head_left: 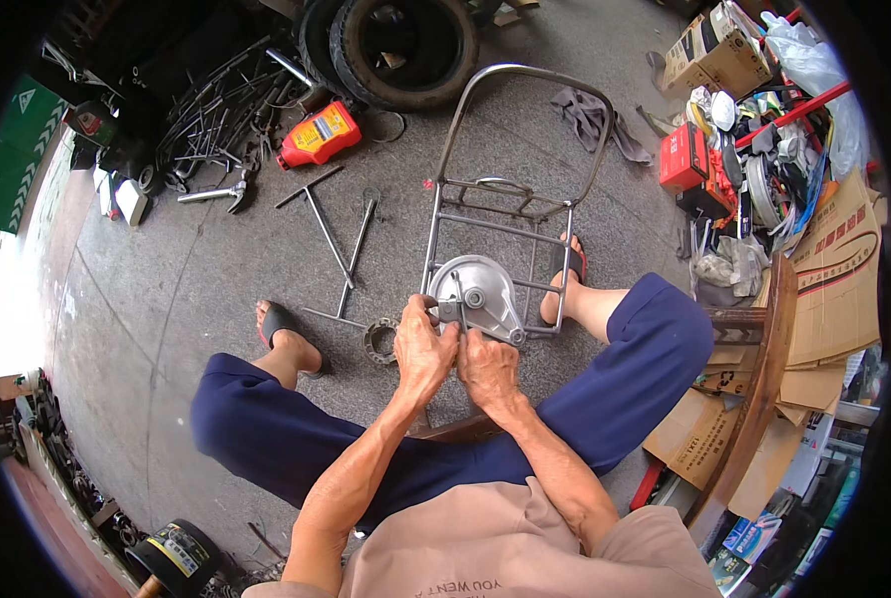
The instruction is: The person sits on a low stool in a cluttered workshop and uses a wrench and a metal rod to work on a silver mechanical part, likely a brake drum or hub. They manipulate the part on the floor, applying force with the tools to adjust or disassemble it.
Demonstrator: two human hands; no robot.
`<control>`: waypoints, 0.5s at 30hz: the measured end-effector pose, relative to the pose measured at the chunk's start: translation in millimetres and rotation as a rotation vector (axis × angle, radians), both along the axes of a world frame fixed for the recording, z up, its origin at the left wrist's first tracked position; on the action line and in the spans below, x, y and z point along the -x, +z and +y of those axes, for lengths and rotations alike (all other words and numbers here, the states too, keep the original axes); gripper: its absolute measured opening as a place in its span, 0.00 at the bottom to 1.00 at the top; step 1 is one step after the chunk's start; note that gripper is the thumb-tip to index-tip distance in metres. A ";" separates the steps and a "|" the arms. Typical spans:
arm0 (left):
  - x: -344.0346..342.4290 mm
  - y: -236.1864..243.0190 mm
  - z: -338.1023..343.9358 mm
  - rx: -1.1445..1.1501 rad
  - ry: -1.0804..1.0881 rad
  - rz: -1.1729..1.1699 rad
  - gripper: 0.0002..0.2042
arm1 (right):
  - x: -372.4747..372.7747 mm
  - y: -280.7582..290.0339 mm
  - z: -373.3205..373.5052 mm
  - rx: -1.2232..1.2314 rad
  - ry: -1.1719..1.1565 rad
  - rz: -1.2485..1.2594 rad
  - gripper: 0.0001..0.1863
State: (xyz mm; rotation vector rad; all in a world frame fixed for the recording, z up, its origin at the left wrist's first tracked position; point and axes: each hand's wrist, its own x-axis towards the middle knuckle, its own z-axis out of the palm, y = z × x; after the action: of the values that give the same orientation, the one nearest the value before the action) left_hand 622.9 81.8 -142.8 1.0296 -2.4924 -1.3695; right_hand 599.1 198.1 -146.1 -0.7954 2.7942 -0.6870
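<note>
From the head camera, you are seated with your knees spread, and both your hands meet in front of you over a round silver brake drum plate (pixel 480 296). Your left hand (pixel 422 349) is curled closed, its fingers gripping the near left edge of the plate beside a thin lever arm that crosses its face. Your right hand (pixel 489 367) is closed too, pressed against the plate's lower edge just beside the left hand, so that the two hands touch; exactly what its fingertips pinch is hidden behind the knuckles. The plate leans on a bare metal rack frame (pixel 510 189) that lies flat on the grey concrete floor (pixel 166 299) between your feet, with its looped bar pointing away from you toward a tyre (pixel 403 45). Just left of your left hand, a small toothed ring (pixel 379 340) lies on the floor near your sandalled left foot. A T-handled wrench (pixel 318 214) and a long rod lie farther out on the floor, and a red oil can (pixel 318 135) sits beyond them. To your right, cardboard boxes (pixel 824 269) and clutter are piled beside a wooden chair.
</note>
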 end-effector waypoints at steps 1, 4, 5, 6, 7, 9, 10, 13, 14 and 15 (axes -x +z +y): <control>0.7 -1.2 -0.3 -0.022 0.021 -0.004 0.24 | 0.2 -1.1 -0.5 -0.001 0.024 0.008 0.08; 0.6 -8.9 -3.9 -0.118 0.038 -0.011 0.22 | 3.9 2.0 -0.9 -0.039 0.085 0.020 0.07; -0.2 -12.9 -5.4 -0.155 0.036 -0.012 0.21 | 5.8 4.9 -0.8 -0.056 0.104 0.021 0.07; -1.1 -18.0 -5.8 -0.236 0.059 -0.002 0.20 | 7.3 8.7 -0.5 -0.042 0.091 -0.002 0.07; -1.6 -20.3 -7.0 -0.315 0.085 0.008 0.19 | 9.0 12.5 -0.9 -0.025 0.082 -0.027 0.07; -4.7 -24.5 -8.8 -0.387 0.107 0.015 0.18 | 8.3 14.5 -1.2 -0.048 0.082 -0.081 0.09; -3.6 -20.6 -7.5 -0.384 0.094 0.013 0.18 | 7.6 12.5 0.2 -0.035 0.056 -0.097 0.08; -3.2 -17.2 -5.6 -0.438 0.108 0.011 0.19 | 5.7 -0.6 2.7 0.007 -0.001 -0.119 0.08; -3.1 -16.7 -4.9 -0.468 0.121 0.012 0.19 | 5.2 -3.8 3.3 0.022 -0.008 -0.109 0.08; -2.5 -16.4 -4.5 -0.480 0.124 0.008 0.19 | 4.9 -6.2 4.2 0.037 -0.015 -0.099 0.09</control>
State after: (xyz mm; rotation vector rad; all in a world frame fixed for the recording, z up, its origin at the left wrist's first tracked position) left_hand 625.4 77.3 -159.2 1.2256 -2.0927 -1.9755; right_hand 594.2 202.3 -152.3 -0.7260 2.7089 -0.7610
